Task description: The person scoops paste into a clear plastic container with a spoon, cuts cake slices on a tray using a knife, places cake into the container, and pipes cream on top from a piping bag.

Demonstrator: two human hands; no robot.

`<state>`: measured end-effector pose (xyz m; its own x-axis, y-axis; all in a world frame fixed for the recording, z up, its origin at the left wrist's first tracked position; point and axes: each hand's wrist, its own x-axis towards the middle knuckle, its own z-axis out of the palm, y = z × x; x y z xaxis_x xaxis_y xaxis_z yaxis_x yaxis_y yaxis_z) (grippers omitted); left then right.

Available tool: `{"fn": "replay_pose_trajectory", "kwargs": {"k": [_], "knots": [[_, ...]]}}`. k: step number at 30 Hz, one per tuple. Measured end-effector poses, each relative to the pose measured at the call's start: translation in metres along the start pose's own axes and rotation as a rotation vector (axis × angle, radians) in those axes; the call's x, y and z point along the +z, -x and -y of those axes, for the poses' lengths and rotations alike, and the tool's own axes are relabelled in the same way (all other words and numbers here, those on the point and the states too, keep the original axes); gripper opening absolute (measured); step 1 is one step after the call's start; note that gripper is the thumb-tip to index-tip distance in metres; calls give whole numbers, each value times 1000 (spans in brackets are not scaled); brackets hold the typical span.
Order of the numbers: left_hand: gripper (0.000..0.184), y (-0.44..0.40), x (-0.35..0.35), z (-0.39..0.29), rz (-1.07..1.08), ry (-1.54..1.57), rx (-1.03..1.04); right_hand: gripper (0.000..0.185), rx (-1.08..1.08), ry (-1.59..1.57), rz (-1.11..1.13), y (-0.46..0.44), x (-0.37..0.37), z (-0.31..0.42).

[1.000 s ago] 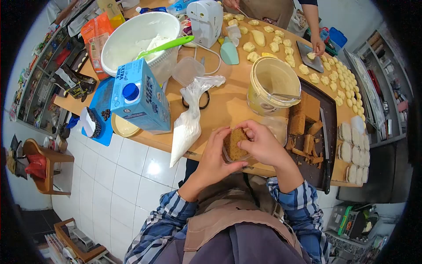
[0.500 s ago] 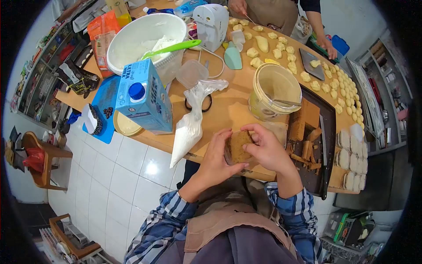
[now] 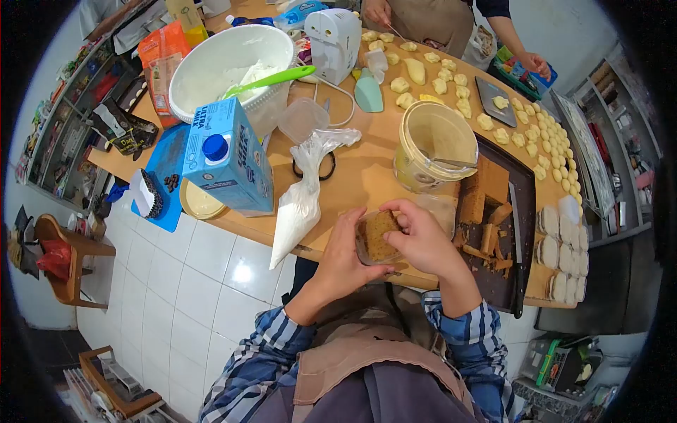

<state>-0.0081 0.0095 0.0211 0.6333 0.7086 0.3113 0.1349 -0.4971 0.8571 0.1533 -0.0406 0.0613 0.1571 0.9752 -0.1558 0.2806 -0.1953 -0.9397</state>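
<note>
My left hand (image 3: 343,257) wraps round a small clear plastic cup (image 3: 364,248) at the table's near edge. A piece of brown cake (image 3: 381,235) sits in the cup's mouth, and the fingers and thumb of my right hand (image 3: 426,240) grip it from the right. Right of my hands, a dark tray (image 3: 525,211) holds a cake block (image 3: 492,182), cut strips and a knife (image 3: 516,229). Behind my hands stands an open cream-coloured tub (image 3: 436,141) with a blade-like tool inside. A filled piping bag (image 3: 299,211) lies to the left.
On the left are a milk carton (image 3: 229,158), a white bowl (image 3: 233,67) with a green spatula, and a blue mat (image 3: 166,190). Dough pieces (image 3: 416,70), a scale (image 3: 496,102) and a co-worker's hands (image 3: 536,63) are across the table. Filled cups (image 3: 562,254) stand at right.
The cake piece has tilted a little between my fingers. The co-worker's hand at the right has moved off the scale, past the table's far edge. The view has shifted slightly.
</note>
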Motion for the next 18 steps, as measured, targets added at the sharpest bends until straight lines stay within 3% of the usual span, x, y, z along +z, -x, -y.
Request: {"fn": "replay_pose_trajectory", "kwargs": {"k": [6, 9, 12, 15, 18], "knots": [[91, 0, 1, 2, -12, -36, 35, 35, -25, -119, 21, -7, 11, -12], [85, -2, 3, 1, -34, -63, 65, 40, 23, -10, 65, -6, 7, -8], [78, -6, 3, 0, -34, -90, 56, 46, 144, -159, 102, -1, 5, 8], [73, -9, 0, -3, -12, -94, 38, 51, 40, -123, 119, -4, 4, -4], [69, -11, -3, -8, 14, -114, -3, 51, 96, -121, 146, -2, 1, 5]]}}
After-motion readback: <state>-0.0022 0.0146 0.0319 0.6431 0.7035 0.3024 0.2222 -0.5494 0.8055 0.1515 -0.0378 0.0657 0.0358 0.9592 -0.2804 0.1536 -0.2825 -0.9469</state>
